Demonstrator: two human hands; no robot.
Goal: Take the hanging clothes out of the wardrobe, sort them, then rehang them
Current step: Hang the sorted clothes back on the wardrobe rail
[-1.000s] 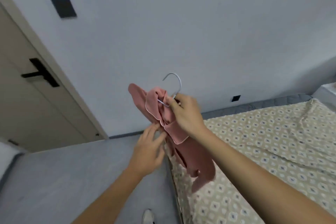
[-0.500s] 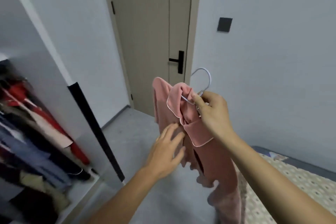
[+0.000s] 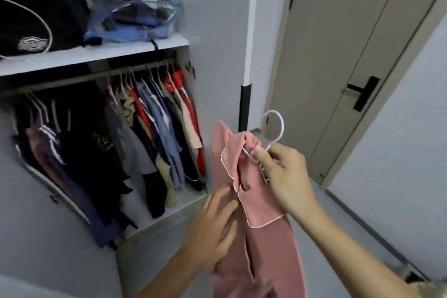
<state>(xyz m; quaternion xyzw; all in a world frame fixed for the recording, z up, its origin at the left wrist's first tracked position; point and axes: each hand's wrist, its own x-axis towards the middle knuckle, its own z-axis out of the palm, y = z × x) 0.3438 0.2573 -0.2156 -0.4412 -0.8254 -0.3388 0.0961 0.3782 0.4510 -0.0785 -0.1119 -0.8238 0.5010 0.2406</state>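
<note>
A pink garment [image 3: 263, 244] with white piping hangs on a white hanger [image 3: 275, 126]. My right hand [image 3: 286, 179] pinches the hanger just below its hook, holding the garment up in front of the open wardrobe [image 3: 96, 55]. Fingers spread, my left hand [image 3: 215, 227] rests against the front of the pink cloth lower down. Several garments [image 3: 150, 133] in red, blue, beige and dark colours hang on the rail [image 3: 135, 71] inside the wardrobe, to the left of the pink garment.
A shelf above the rail carries a black bag [image 3: 31, 14] and a heap of folded clothes [image 3: 130, 7]. A closed beige door [image 3: 338, 68] with a black handle [image 3: 362, 94] stands to the right. Grey floor [image 3: 343, 220] lies below.
The view has swung left from the bed and door to the open wardrobe. Both hands kept their hold on the pink garment and hanger, now close to the wardrobe's right end.
</note>
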